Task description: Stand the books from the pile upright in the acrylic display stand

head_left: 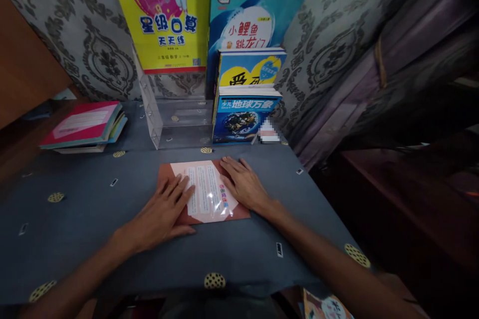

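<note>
A thin book (204,192) with a brown cover and a pale pink printed panel lies flat on the table in front of me. My left hand (160,214) rests on its left side, fingers stretched out and spread, the thumb near the lower edge. Across from it, my right hand (243,184) lies flat on the book's right side with the fingers extended. Neither hand grips the book; both only touch it from above. Light glares off the glossy cover near its lower middle.
A clear plastic book rack (183,132) stands at the back, holding a yellow workbook (168,50) and several upright books, a blue one (243,119) in front. Stacked books with a pink cover (84,122) lie at left. The dark patterned tablecloth (130,269) reaches the table's near edge.
</note>
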`<state>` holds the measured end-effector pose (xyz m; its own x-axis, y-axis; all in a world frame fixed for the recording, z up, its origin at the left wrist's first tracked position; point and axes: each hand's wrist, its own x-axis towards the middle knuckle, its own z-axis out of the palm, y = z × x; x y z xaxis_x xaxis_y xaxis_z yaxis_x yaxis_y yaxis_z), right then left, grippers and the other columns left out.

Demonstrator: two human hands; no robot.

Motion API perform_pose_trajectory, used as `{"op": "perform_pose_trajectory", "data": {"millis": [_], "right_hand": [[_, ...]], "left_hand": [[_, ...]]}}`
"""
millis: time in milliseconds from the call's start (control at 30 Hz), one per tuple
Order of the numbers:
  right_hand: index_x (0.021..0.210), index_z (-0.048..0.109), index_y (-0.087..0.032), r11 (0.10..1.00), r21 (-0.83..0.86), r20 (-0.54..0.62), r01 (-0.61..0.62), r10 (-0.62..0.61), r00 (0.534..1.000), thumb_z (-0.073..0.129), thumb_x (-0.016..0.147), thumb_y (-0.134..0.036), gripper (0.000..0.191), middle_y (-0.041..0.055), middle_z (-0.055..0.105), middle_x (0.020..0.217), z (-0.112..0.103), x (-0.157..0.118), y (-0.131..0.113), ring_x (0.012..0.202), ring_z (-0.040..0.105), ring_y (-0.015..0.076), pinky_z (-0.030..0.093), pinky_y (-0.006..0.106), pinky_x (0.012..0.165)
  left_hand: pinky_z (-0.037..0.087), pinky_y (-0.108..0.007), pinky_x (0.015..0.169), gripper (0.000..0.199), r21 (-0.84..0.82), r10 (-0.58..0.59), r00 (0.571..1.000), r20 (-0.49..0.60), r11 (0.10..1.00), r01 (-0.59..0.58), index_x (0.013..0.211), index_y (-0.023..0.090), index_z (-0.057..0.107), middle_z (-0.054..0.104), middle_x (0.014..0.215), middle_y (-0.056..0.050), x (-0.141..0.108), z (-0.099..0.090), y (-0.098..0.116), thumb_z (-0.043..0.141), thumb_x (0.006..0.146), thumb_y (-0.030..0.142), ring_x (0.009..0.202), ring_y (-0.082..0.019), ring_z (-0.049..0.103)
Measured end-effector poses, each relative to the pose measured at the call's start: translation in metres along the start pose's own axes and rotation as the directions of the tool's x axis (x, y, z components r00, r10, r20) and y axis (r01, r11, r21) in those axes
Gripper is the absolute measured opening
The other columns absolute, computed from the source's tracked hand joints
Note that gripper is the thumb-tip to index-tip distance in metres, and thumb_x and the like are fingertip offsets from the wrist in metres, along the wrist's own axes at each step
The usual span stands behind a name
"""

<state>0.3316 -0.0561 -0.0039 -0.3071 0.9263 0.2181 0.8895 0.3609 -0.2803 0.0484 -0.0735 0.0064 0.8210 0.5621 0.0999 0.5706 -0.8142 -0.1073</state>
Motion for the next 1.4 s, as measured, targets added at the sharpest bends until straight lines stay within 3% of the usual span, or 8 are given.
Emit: {"op": "perform_pose_trajectory", "data": {"millis": [200,367,567,767,933,1033,1167,1400], "right_hand": [[0.143,0.052,-0.012,0.999,0.047,0.021,0.009,-0.01,1.0,0.045,0.099,-0.036,0.05,0.0171,0.047,0.152,-0.002,-0.013,-0.002,0.143,0.043,0.0292,0.031,0.056,0.119],[0.141,0.056,-0.02,0.967,0.251,0.046,0.037,-0.05,0.998,0.04,0.101,-0.048,0.051,0.0133,0.05,0.151,-0.01,-0.023,0.009,0.144,0.041,0.0274,0.027,0.057,0.12],[0.13,0.066,-0.024,0.796,0.599,0.082,0.083,-0.164,0.983,0.023,0.103,-0.059,0.061,0.0081,0.06,0.142,-0.031,-0.035,0.026,0.138,0.049,0.025,0.026,0.053,0.121],[0.099,0.074,-0.021,0.676,0.736,0.007,-0.032,0.039,0.999,0.06,0.089,-0.06,0.043,0.0067,0.076,0.103,-0.03,-0.027,0.011,0.099,0.069,0.0256,0.054,0.042,0.093],[0.094,0.067,-0.02,0.397,0.908,0.069,-0.132,0.167,0.983,0.065,0.086,-0.057,0.038,0.0032,0.074,0.084,-0.031,-0.022,-0.004,0.075,0.069,0.0177,0.056,0.031,0.069],[0.101,0.061,-0.02,0.272,0.928,0.197,-0.256,0.227,0.954,0.07,0.08,-0.058,0.045,0.0006,0.071,0.075,-0.028,-0.021,-0.005,0.056,0.063,0.0134,0.05,0.024,0.049],[0.102,0.053,-0.021,0.252,0.903,0.277,-0.348,0.278,0.92,0.076,0.069,-0.062,0.057,-0.0039,0.068,0.064,-0.014,-0.018,0.0,0.047,0.06,0.0132,0.049,0.024,0.04],[0.101,0.05,-0.021,0.236,0.862,0.362,-0.448,0.332,0.871,0.073,0.073,-0.051,0.046,-0.0026,0.07,0.065,-0.004,-0.017,0.003,0.049,0.065,0.0145,0.052,0.024,0.042]], "left_hand": [[0.042,-0.051,0.105,0.063,0.154,0.053,0.997,-0.057,0.987,-0.044,0.145,0.012,0.044,0.055,0.142,-0.023,-0.012,0.007,0.019,0.038,0.1,0.055,0.133,-0.038,0.051],[0.051,-0.035,0.08,0.028,0.172,0.138,0.976,-0.169,0.979,-0.109,0.121,0.014,0.058,0.073,0.108,-0.016,-0.016,-0.017,0.021,0.039,0.103,0.023,0.099,-0.026,0.069],[0.03,-0.025,0.049,0.035,-0.15,-0.166,0.977,-0.133,0.978,0.146,0.103,0.021,0.06,0.064,0.062,0.002,-0.005,-0.053,-0.007,0.027,0.106,0.032,0.047,-0.012,0.053],[0.029,-0.024,0.053,0.038,-0.339,-0.343,0.939,-0.024,0.886,0.315,0.083,0.021,0.058,0.056,0.061,0.003,0.032,-0.096,-0.045,0.032,0.101,0.042,0.053,-0.012,0.051],[0.032,-0.027,0.061,0.038,-0.239,-0.315,0.945,-0.089,0.928,0.287,0.08,0.02,0.057,0.06,0.069,-0.001,0.071,-0.125,-0.076,0.034,0.101,0.043,0.063,-0.015,0.054],[0.035,-0.028,0.064,0.04,-0.21,-0.296,0.955,-0.023,0.935,0.285,0.081,0.019,0.059,0.065,0.076,-0.003,0.088,-0.11,-0.089,0.034,0.102,0.043,0.07,-0.018,0.058],[0.038,-0.027,0.066,0.041,-0.207,-0.31,0.944,0.117,0.922,0.328,0.086,0.019,0.062,0.067,0.078,-0.003,0.099,-0.068,-0.092,0.032,0.103,0.043,0.072,-0.017,0.06],[0.046,-0.037,0.091,0.027,-0.046,-0.283,0.957,-0.067,0.959,0.281,0.109,0.017,0.062,0.066,0.112,-0.01,0.09,-0.032,-0.062,0.038,0.102,0.027,0.106,-0.023,0.059]]}}
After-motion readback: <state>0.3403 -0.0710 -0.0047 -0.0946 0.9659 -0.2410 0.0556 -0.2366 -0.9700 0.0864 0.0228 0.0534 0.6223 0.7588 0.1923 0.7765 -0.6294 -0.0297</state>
